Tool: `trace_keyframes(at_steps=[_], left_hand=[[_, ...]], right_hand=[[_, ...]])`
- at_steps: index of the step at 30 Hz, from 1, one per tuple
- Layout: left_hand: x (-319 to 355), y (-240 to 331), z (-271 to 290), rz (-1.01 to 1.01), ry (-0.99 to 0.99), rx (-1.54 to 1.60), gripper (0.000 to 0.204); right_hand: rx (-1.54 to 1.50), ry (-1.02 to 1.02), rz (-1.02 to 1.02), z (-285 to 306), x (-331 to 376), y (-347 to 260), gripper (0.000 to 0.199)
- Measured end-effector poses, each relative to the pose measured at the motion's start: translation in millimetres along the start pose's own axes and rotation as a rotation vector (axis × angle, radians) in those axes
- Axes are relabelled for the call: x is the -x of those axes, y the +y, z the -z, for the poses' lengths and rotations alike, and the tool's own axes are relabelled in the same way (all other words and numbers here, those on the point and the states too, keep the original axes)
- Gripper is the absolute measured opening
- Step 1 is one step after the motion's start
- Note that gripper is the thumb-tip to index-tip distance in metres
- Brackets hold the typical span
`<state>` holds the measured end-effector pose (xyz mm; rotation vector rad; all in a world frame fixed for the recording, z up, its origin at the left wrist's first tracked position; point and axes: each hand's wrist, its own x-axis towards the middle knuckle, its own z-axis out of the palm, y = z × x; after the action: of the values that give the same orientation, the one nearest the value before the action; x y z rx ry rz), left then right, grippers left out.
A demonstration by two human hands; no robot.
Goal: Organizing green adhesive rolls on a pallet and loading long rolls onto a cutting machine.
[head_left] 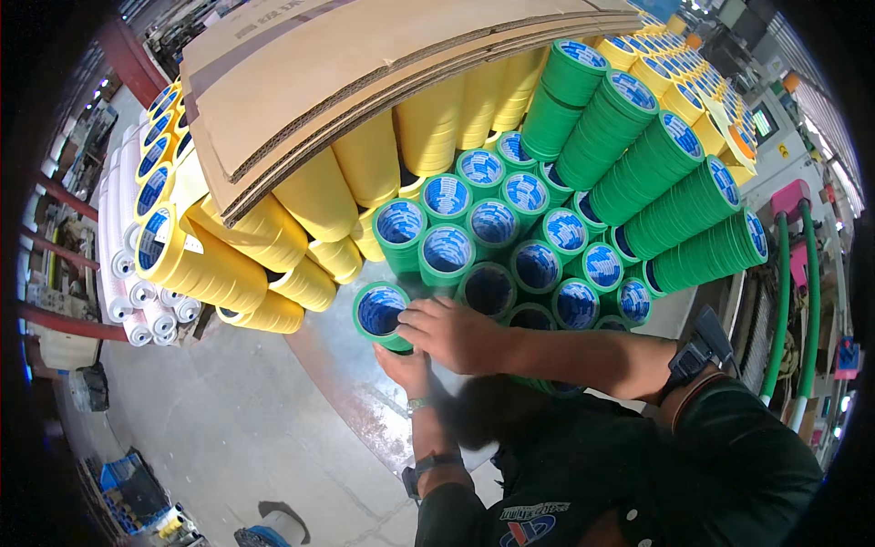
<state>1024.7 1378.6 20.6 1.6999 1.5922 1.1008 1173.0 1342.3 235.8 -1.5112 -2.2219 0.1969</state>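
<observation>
A green tape roll (378,312) with a blue-and-white printed core faces up at the near left corner of the green group. It looks like the top of a short stack, though its lower part is hidden. My left hand (401,366) cups its near side from below, fingers partly out of sight behind it. My right hand (448,334) lies against its right edge with bent fingers at the rim. Right beside the hands, several upright stacks of green tape rolls (447,250) stand close together. Taller green stacks (670,205) lean outward behind them.
Tall yellow roll stacks (314,196) stand at the back and left, under flat cardboard sheets (383,64). White wrapped rolls (118,228) are piled at far left. Green rails (782,310) rise at right. A round metal plate (351,401) lies under the stacks, above grey floor (246,401).
</observation>
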Motion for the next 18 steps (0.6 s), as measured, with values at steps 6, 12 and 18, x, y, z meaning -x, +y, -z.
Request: trace_keyframes(at_steps=[6, 12, 18], left_hand=[[-5, 34, 46, 0.092, -0.069, 0.164, 0.062], [-62, 171, 106, -0.106, -0.178, 0.106, 0.046], [-95, 221, 41, -0.477, -0.208, 0.161, 0.071]], right_hand=[[-0.047, 0.106, 0.072, 32, 0, -18, 0.038], [-0.018, 0.349, 0.127, 121, -12, -44, 0.036], [0.252, 0.49, 0.033, 215, -2, -22, 0.036]])
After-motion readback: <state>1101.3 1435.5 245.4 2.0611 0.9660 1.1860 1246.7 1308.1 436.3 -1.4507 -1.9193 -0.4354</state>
